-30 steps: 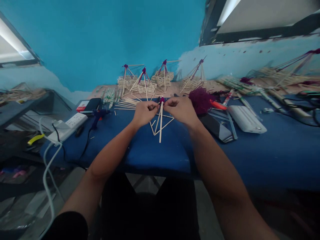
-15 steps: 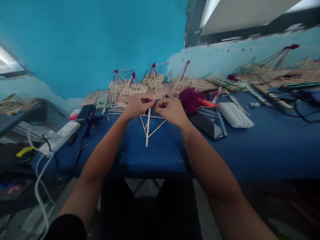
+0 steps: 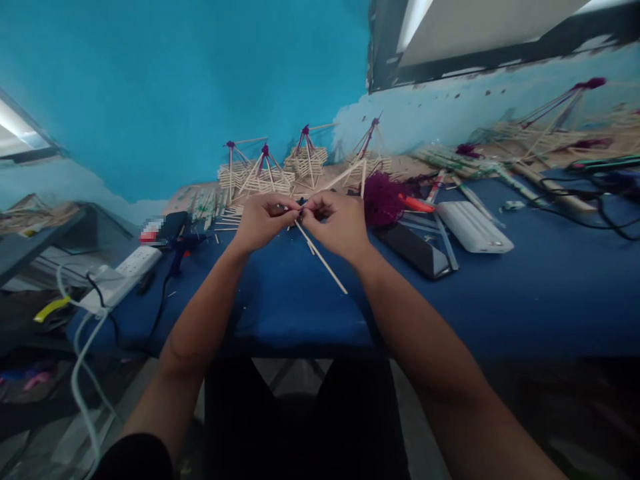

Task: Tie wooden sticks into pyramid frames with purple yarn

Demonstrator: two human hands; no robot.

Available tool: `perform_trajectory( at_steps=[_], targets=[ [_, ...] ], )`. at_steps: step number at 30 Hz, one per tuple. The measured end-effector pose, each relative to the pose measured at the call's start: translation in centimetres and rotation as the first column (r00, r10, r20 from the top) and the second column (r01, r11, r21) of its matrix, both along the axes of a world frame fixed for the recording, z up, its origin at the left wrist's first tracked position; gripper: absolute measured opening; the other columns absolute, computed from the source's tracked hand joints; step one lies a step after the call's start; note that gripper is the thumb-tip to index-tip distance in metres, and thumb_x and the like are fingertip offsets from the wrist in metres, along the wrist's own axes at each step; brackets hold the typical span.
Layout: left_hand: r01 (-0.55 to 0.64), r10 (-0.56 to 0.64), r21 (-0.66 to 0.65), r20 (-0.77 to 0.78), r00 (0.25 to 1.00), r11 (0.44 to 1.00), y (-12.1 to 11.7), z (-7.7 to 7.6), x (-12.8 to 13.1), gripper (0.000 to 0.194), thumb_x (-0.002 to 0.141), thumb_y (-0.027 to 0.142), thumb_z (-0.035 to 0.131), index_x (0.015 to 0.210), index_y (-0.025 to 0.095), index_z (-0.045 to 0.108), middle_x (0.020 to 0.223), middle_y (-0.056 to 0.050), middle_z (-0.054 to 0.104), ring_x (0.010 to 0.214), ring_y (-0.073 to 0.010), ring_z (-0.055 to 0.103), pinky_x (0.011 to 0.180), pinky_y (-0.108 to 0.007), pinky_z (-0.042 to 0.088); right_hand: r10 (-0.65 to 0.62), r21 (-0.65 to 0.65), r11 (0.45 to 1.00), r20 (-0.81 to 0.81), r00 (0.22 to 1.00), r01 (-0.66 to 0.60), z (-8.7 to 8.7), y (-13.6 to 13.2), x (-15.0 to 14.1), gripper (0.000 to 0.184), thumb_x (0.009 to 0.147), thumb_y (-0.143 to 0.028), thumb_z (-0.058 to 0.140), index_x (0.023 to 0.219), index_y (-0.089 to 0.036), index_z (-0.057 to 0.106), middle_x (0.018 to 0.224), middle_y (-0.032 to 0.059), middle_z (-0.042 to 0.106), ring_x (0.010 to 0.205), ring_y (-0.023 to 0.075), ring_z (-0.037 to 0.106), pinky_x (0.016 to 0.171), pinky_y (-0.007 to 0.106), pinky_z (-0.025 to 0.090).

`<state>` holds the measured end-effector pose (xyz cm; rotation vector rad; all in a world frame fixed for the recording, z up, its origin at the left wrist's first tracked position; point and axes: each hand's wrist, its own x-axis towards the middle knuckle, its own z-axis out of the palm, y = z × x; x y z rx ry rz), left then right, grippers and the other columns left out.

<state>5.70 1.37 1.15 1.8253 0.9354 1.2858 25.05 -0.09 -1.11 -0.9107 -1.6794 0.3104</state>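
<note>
My left hand [image 3: 267, 221] and my right hand [image 3: 336, 221] meet over the middle of the blue-covered table, fingertips pinched together. Between them they grip a frame of thin wooden sticks [image 3: 323, 259] at one of its joints. One stick slants down toward me on the right; others rise behind my right hand. A small dark purple bit, apparently yarn, shows at the fingertips, but the joint itself is mostly hidden. Right of my right hand sits a tangled heap of maroon yarn [image 3: 383, 200].
Several stick models with maroon-tied tops [image 3: 306, 157] line the wall. Loose sticks [image 3: 229, 219] lie left of my hands. A glue gun [image 3: 181, 250] and a white power strip [image 3: 123, 275] are farther left. At right are a dark phone [image 3: 413, 250], a white power bank [image 3: 473, 227] and cables.
The stick frame has been turned in my hands: its long stick now slants to the lower right, and other sticks stick up behind my right hand. Both hands remain pinched close together.
</note>
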Motion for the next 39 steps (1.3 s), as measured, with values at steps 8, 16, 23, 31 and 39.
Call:
perform_trajectory(
  at_steps=[8, 16, 23, 31, 39],
  targets=[
    [-0.134, 0.125, -0.133, -0.074, 0.989, 0.982, 0.6, -3.9, -0.5, 0.009, 0.070, 0.010, 0.084, 0.077, 0.017, 0.085, 0.074, -0.003, 0.081, 0.069, -0.0122, 0.074, 0.064, -0.021, 0.056, 0.038, -0.137, 0.991, 0.260, 0.965, -0.002, -1.0, 1.2, -0.1, 0.008, 0.081, -0.013, 0.073, 0.081, -0.019, 0.078, 0.078, 0.0026, 0.077, 0.072, 0.0175, 0.068, 0.076, 0.032, 0.049],
    [-0.115, 0.210, -0.475, 0.150, 0.966, 0.872, 0.4, -5.5, 1.4, 0.015, 0.070, 0.001, 0.078, 0.067, 0.015, 0.072, 0.064, 0.004, 0.070, 0.060, -0.0104, 0.068, 0.072, -0.027, 0.063, 0.144, -0.341, 0.935, 0.129, 0.981, -0.092, -2.3, 2.6, -0.3, 0.019, 0.078, -0.012, 0.074, 0.092, -0.019, 0.084, 0.088, 0.0047, 0.082, 0.079, 0.0189, 0.073, 0.079, 0.031, 0.056],
    [-0.044, 0.263, -0.550, 0.326, 0.908, 0.834, 0.5, -5.0, 1.3, 0.016, 0.072, 0.002, 0.080, 0.069, 0.014, 0.070, 0.066, 0.002, 0.071, 0.065, -0.0112, 0.069, 0.075, -0.027, 0.061, 0.085, -0.312, 0.950, 0.253, 0.964, -0.002, -2.3, 2.6, 0.4, 0.011, 0.082, -0.016, 0.078, 0.086, -0.021, 0.087, 0.085, 0.0051, 0.083, 0.080, 0.0207, 0.076, 0.078, 0.033, 0.054],
    [-0.024, 0.257, -0.546, 0.356, 0.898, 0.838, 0.5, -5.1, 1.5, 0.013, 0.076, 0.001, 0.078, 0.074, 0.014, 0.076, 0.069, 0.002, 0.075, 0.063, -0.0098, 0.068, 0.070, -0.025, 0.060, 0.045, -0.215, 0.977, 0.238, 0.970, 0.008, -2.1, 2.2, 0.0, 0.006, 0.080, -0.016, 0.079, 0.077, -0.020, 0.076, 0.083, 0.0052, 0.076, 0.078, 0.0196, 0.068, 0.080, 0.035, 0.053],
    [-0.043, 0.261, -0.571, 0.305, 0.916, 0.820, 0.6, -5.3, 1.4, 0.011, 0.076, 0.001, 0.082, 0.076, 0.013, 0.081, 0.071, -0.002, 0.078, 0.063, -0.0120, 0.070, 0.072, -0.029, 0.063, 0.226, -0.123, 0.971, 0.221, 0.949, -0.203, -2.6, 2.5, 0.2, 0.007, 0.079, -0.018, 0.078, 0.074, -0.022, 0.075, 0.131, 0.0124, 0.080, 0.110, 0.0268, 0.076, 0.079, 0.037, 0.060]
  ],
)
